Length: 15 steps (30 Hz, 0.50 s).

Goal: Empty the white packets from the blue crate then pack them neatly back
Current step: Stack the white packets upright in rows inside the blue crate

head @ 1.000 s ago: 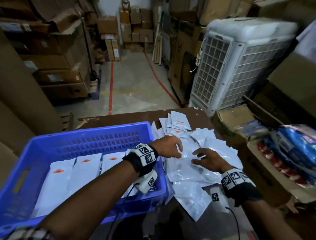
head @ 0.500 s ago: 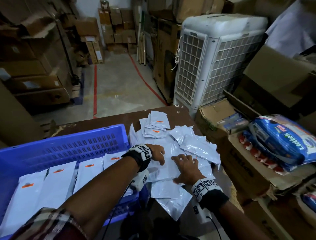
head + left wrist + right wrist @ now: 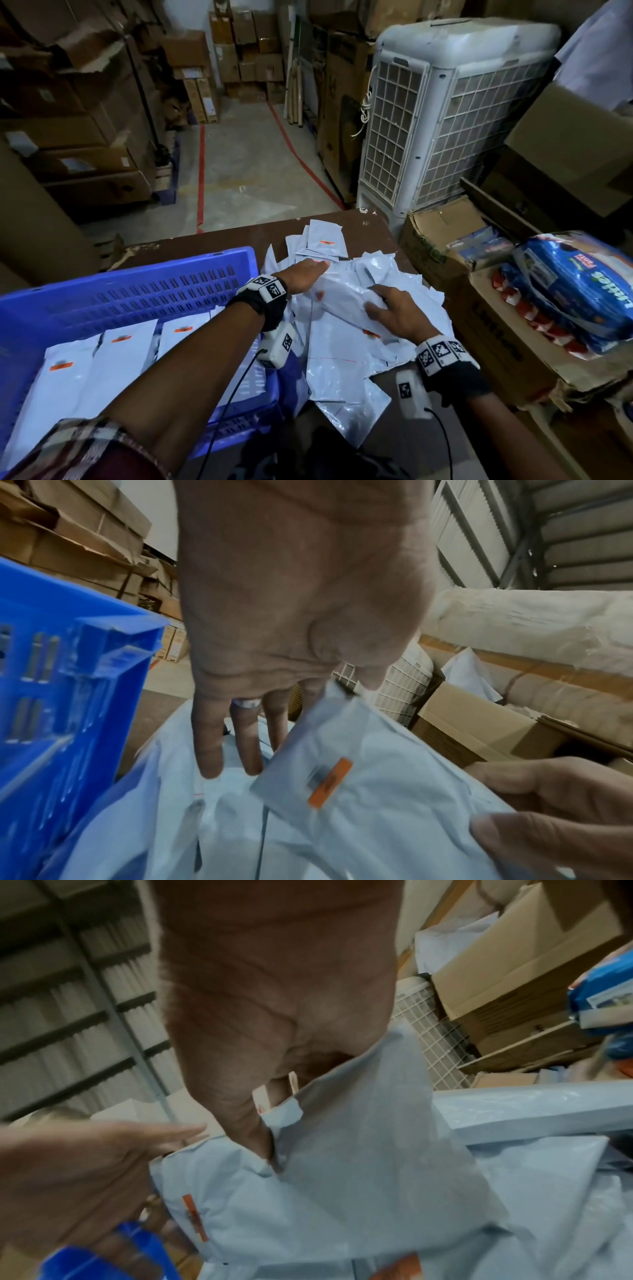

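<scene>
Lifting one white packet off the worktop pile, right hand pinches its near end; long axis points toward the flat, empty left hand, blue crate beyond.

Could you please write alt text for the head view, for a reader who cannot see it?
A person's left hand and right hand gather a packet from a loose pile of white packets on a brown table. At left, a blue crate holds a neat row of packets, with cardboard boxes and a white air cooler behind.
</scene>
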Available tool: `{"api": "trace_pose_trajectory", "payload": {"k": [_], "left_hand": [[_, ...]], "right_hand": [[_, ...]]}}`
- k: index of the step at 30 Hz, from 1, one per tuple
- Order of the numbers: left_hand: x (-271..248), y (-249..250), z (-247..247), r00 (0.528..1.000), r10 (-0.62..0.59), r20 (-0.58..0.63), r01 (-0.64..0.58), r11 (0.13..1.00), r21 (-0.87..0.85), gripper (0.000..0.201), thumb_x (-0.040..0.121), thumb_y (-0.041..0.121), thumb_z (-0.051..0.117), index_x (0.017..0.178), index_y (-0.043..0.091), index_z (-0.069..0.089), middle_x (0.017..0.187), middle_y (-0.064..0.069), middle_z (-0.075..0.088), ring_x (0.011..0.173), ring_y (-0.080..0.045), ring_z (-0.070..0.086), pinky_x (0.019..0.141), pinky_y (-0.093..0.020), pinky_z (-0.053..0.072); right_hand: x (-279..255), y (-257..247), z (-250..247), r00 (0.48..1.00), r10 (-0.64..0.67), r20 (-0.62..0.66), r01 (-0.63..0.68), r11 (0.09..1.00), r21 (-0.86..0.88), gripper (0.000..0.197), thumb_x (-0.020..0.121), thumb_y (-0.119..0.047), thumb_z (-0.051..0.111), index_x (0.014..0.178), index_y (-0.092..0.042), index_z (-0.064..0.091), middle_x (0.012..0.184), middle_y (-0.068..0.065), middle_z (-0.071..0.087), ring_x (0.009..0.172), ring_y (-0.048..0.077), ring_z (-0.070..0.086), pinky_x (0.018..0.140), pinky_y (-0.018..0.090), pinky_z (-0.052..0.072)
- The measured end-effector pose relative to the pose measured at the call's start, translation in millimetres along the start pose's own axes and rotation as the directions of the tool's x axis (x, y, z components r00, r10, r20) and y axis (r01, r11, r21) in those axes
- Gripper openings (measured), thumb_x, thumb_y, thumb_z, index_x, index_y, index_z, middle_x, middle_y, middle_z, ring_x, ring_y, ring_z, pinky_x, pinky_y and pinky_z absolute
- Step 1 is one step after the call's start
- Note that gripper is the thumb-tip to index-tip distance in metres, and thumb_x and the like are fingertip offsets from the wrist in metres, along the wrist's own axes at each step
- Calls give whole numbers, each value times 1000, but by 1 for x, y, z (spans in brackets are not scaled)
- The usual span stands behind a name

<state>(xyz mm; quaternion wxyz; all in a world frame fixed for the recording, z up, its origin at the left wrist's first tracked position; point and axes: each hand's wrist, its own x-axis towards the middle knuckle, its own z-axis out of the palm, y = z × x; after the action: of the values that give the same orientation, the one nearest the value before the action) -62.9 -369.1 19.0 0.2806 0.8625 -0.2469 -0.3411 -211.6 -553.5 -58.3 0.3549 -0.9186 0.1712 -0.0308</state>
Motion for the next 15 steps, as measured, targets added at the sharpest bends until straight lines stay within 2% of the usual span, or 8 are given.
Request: {"api": "trace_pose_trajectory", "payload": {"k": [2, 4, 6, 8, 9, 11, 13, 15], "left_hand": [[6, -5, 0, 997, -76, -10, 73, 985, -157, 59, 99, 64, 27, 136, 21, 43, 133, -7, 49, 114, -29, 53, 88, -35, 49], [11, -6, 1, 990, -140, 31, 143, 950, -277, 70, 91, 75, 29, 146, 31, 30, 137, -5, 45, 123, -33, 50, 98, -52, 48], [17, -6, 4, 990, -135, 33, 139, 951, -278, 72, 90, 72, 38, 148, 31, 23, 134, -4, 47, 118, -30, 53, 96, -52, 50], [23, -5, 6, 994, -112, -9, 107, 970, -219, 74, 90, 59, 54, 148, 28, 20, 124, -4, 51, 102, -26, 57, 82, -41, 55], [27, -6, 7, 995, -102, -18, 96, 974, -204, 76, 90, 48, 61, 149, 26, 18, 120, -6, 52, 93, -25, 58, 73, -38, 54], [33, -7, 8, 996, -82, -20, 76, 971, -225, 83, 87, 23, 68, 150, 23, 13, 115, -13, 52, 77, -27, 58, 66, -42, 53], [37, -8, 9, 996, -72, -46, 59, 969, -238, 88, 81, 7, 68, 149, 22, 13, 116, -17, 54, 78, -32, 61, 74, -50, 56], [42, -10, 10, 992, -57, -116, 30, 974, -224, 92, 77, 5, 71, 148, 21, 14, 124, -17, 53, 99, -33, 62, 86, -50, 56]], "right_hand": [[4, 4, -7, 1000, 28, -5, -27, 996, 88, 34, 95, -32, 64, 126, -18, 62, 113, 0, 64, 103, 17, 57, 82, 22, 35], [8, 8, -9, 997, 80, -8, -76, 974, 212, 30, 95, -33, 64, 123, -23, 62, 103, -3, 65, 96, 15, 59, 77, 23, 40], [11, 9, -8, 993, 116, -2, -109, 942, 317, 25, 95, -32, 64, 118, -25, 62, 85, -2, 66, 82, 16, 62, 67, 20, 45], [11, 8, -5, 991, 132, 25, -131, 914, 385, 24, 96, -30, 63, 118, -20, 61, 77, 5, 65, 71, 16, 61, 61, 17, 47], [10, 6, -4, 991, 132, 35, -134, 901, 413, 24, 97, -28, 62, 119, -18, 61, 78, 7, 66, 71, 16, 61, 60, 16, 47], [8, 5, -2, 988, 149, 49, -155, 874, 461, 20, 98, -26, 59, 116, -18, 63, 90, 5, 72, 78, 14, 68, 65, 13, 50], [6, 3, 2, 986, 158, 59, -166, 843, 511, 18, 99, -27, 58, 111, -19, 67, 101, 5, 74, 94, 21, 70, 77, 24, 56], [1, -3, 3, 981, 164, 102, -192, 808, 557, 20, 96, -35, 62, 107, -19, 69, 102, 6, 74, 97, 24, 71, 85, 35, 59]]}}
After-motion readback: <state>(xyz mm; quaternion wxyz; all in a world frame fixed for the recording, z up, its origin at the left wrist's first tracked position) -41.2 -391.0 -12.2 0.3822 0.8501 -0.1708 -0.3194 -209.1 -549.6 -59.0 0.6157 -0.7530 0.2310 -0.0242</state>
